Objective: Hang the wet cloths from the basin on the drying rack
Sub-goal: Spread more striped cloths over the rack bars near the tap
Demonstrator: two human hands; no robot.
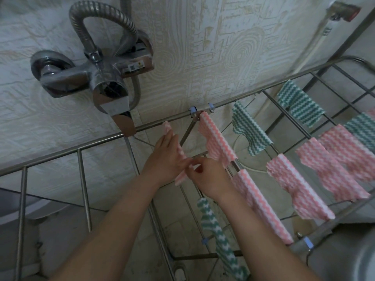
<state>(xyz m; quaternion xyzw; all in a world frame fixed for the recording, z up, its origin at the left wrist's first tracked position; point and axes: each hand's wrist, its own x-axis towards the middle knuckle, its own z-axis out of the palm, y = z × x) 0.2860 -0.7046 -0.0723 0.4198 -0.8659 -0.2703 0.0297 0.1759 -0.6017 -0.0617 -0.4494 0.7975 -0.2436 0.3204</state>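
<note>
1. My left hand (164, 157) and right hand (205, 175) both pinch a pink cloth (178, 153) over a bar near the drying rack's (81, 148) back rail.
2. It looks soft, light and floppy, so I hold its edges.

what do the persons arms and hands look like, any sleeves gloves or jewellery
Both forearms are bare as far as the picture shows, with no sleeve in view. The left hand and right hand wear no gloves. No ring, watch or bracelet shows on either wrist. Fingernails look short and unpainted, though the picture is soft there.
</note>
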